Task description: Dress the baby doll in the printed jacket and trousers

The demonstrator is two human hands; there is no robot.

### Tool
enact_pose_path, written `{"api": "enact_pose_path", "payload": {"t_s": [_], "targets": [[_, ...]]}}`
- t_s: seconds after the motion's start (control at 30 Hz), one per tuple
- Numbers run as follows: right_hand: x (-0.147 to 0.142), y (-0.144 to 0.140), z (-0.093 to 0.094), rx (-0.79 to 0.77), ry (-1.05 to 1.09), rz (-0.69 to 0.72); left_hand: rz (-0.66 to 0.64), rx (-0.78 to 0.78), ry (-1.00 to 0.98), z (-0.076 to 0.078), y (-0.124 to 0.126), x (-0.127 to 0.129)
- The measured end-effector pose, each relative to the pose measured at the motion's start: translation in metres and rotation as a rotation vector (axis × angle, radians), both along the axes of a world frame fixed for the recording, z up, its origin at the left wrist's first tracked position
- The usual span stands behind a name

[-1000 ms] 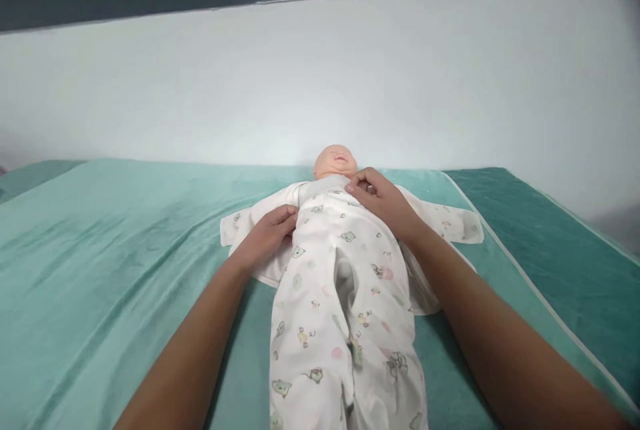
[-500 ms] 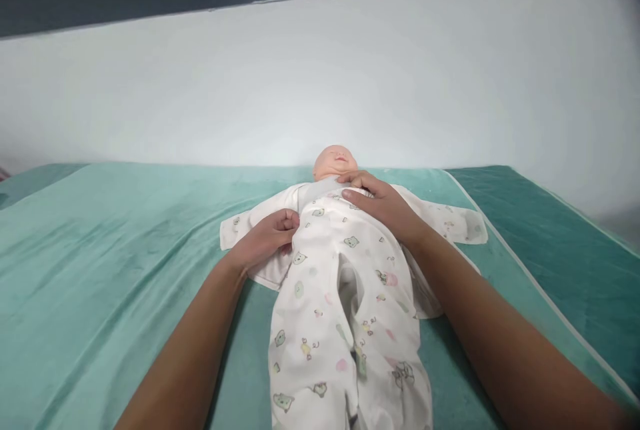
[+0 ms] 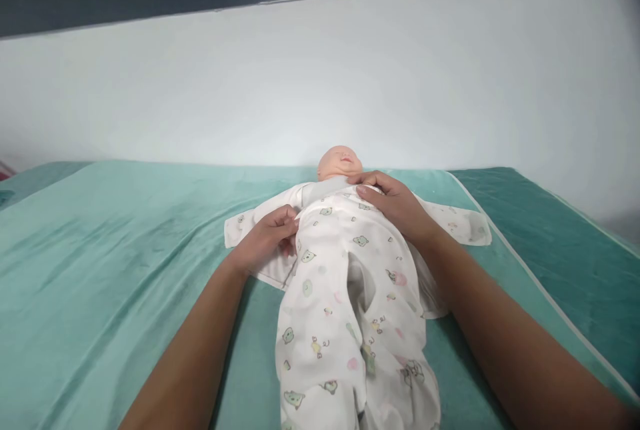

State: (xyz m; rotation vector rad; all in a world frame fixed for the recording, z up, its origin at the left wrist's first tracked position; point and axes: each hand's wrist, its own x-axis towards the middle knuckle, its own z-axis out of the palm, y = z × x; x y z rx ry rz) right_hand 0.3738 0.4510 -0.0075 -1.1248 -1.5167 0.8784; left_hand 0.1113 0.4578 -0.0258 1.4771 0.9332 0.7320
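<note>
Two bare hands work on a baby doll (image 3: 341, 162) lying face up on a teal blanket (image 3: 100, 250), its long axis running away from the viewer with the head at the far end and the legs nearest. The left hand (image 3: 265, 240), fingers curled closed, pinches the edge of the doll's white printed sleepsuit (image 3: 345, 297) at the doll's side, while the right hand (image 3: 397, 207) rests on the doll's chest just below the chin, fingers bent and gripping the fabric near the neckline. Small pastel animal prints cover the sleepsuit, whose sleeves spread flat to either side of the doll.
</note>
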Motion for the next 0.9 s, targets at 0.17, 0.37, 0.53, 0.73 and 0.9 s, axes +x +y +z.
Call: {"api": "enact_pose_path", "payload": {"t_s": [0.17,0.37,0.53,0.73,0.9], "targets": [[0.009,0.006,-0.009,-0.005,0.058,0.019,0.184,0.242,0.147,-0.002,-0.002,0.003],[0.006,0.009,-0.016,-0.104,0.258,0.015,0.481,0.464,0.24,0.001,-0.008,0.019],[-0.001,0.008,-0.016,-0.15,0.293,-0.148,0.458,0.496,0.261,0.002,0.0,0.034],[-0.001,0.013,-0.022,-0.103,0.234,-0.171,0.363,0.568,0.238,0.008,0.015,0.035],[-0.003,0.018,-0.029,-0.007,0.199,-0.145,0.349,0.529,0.315,0.009,0.029,0.033]]}}
